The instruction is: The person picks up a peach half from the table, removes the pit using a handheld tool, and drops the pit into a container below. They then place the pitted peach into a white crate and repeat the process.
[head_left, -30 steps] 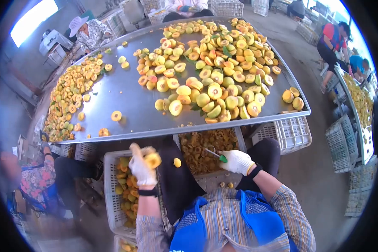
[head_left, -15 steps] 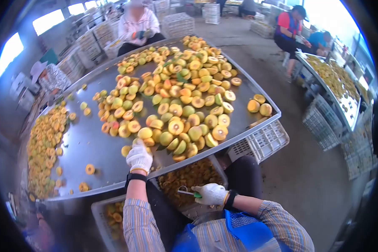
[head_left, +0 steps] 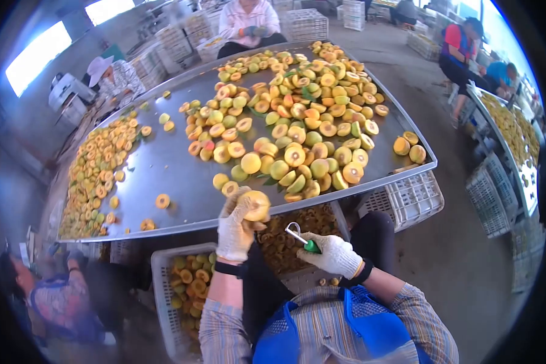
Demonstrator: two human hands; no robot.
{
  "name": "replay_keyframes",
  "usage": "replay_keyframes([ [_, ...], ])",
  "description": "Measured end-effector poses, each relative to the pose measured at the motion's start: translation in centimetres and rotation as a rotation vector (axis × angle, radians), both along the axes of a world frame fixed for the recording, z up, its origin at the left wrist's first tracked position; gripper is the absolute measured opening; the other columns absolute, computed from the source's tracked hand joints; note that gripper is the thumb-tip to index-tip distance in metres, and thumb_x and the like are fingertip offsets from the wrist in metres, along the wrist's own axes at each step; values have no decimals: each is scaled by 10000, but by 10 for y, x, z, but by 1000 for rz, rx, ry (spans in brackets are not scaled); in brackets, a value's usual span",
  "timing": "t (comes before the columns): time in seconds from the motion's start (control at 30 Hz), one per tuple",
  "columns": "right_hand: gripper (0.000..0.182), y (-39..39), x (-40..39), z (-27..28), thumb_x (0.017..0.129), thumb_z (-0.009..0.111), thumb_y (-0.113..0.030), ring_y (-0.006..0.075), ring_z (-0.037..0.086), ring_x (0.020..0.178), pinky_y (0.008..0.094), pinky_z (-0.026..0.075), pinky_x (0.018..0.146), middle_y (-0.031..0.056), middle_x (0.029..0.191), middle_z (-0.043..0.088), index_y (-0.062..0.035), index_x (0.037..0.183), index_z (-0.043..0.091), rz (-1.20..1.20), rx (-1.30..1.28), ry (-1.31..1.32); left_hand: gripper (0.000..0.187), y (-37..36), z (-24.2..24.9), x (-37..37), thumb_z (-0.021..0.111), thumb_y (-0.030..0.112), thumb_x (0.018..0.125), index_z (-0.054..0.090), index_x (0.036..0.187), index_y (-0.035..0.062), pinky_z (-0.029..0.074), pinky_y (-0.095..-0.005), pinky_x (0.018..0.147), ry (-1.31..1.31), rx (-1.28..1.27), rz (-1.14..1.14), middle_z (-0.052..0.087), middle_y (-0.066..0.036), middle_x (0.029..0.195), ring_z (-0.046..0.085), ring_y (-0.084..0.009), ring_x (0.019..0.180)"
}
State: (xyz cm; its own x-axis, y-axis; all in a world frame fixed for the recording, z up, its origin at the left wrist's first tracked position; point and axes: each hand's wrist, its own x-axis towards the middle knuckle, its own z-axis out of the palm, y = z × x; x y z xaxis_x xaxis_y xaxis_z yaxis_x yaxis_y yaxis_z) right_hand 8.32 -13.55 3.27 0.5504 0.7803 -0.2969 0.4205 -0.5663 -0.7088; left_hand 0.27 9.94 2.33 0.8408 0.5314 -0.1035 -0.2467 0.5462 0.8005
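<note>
My left hand (head_left: 233, 230), in a white glove, grips a halved yellow fruit (head_left: 256, 206) above the table's near edge, its rounded or cut face turned partly up. My right hand (head_left: 333, 255), gloved too, is closed around the green handle of a small tool (head_left: 311, 246) with a metal loop at its tip. The tool is to the right of the fruit and apart from it. Beyond my hands, a large pile of halved fruit (head_left: 309, 136) lies on the metal table (head_left: 170, 158).
Below the table edge stand a crate of fruit pieces (head_left: 161, 303) and another container (head_left: 340, 221). A white crate (head_left: 415, 200) is at the right. More halves (head_left: 97, 176) lie at the table's left. Co-workers sit behind, at left and at right.
My left hand has come back from the pile's near edge and now holds a fruit half. My right hand has turned the tool's loop upward. The whole view has shifted.
</note>
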Motion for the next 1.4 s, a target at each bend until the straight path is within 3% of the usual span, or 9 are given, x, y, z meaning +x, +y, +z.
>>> replay_keyframes([
  [0.1, 525, -2, -11, 7, 895, 635, -483, 364, 705, 832, 452, 561, 740, 170, 892, 714, -214, 1342, 578, 5, 39, -59, 483, -34, -1, -9, 537, 479, 999, 551, 1166, 26, 621, -481, 683, -69, -276, -9, 657, -187, 1012, 692, -391, 876],
  [0.33, 458, -13, -25, -2, 867, 702, -403, 341, 692, 651, 430, 558, 590, 150, 728, 686, -129, 1227, 632, -7, 253, -319, 361, -86, -3, -26, 553, 329, 1014, 548, 1178, 7, 583, -555, 836, -122, -353, -15, 638, -219, 1109, 667, -434, 972],
  [0.8, 247, -21, -18, -32, 842, 703, -307, 340, 692, 676, 415, 570, 620, 126, 733, 692, -117, 999, 721, 91, -32, -204, 466, -121, 6, -24, 508, 420, 1020, 630, 1107, -21, 576, -431, 749, -15, -361, -50, 667, -174, 1004, 673, -339, 862],
  [0.87, 241, -23, -9, -33, 857, 656, -315, 349, 692, 711, 442, 572, 651, 154, 764, 696, -150, 1021, 720, 140, 83, -230, 505, -125, 6, -21, 501, 449, 1024, 645, 1043, -34, 583, -414, 705, 153, -129, 47, 675, -166, 951, 682, -318, 828],
  [1.07, 226, -23, -13, -23, 761, 709, -201, 326, 698, 680, 403, 576, 618, 137, 719, 690, -136, 976, 743, 189, 18, -219, 344, -117, 18, -24, 641, 309, 983, 716, 965, -26, 582, -311, 670, 92, -111, -44, 719, -131, 868, 697, -208, 724],
  [1.2, 238, -14, 6, -34, 782, 673, -171, 308, 691, 661, 414, 565, 612, 125, 694, 675, -206, 1007, 746, 197, 23, -432, 224, -123, 17, -19, 696, 173, 947, 719, 1027, -35, 579, -286, 696, 278, 251, 30, 730, -101, 901, 700, -165, 781],
  [1.3, 215, -16, -11, -15, 876, 636, -258, 263, 701, 705, 394, 574, 661, 87, 770, 698, -206, 1051, 749, 219, -126, -126, 255, -120, 18, -22, 705, 197, 935, 711, 1043, -34, 582, -321, 728, 247, 55, -2, 725, -130, 944, 704, -204, 835],
  [1.33, 211, -17, -12, -50, 865, 653, -266, 239, 679, 624, 362, 560, 585, 98, 767, 704, -176, 1017, 769, 341, -77, -54, 255, -115, 13, -23, 705, 197, 935, 711, 1043, -34, 582, -321, 728, 248, 55, 3, 725, -130, 944, 704, -204, 835],
  [1.4, 239, -11, -25, -62, 852, 674, -296, 236, 641, 540, 326, 533, 519, 114, 774, 718, -135, 993, 779, 382, 567, 247, 285, -110, 4, -23, 672, 241, 949, 702, 1003, -38, 589, -373, 725, -122, -254, -203, 710, -176, 939, 708, -283, 822],
])
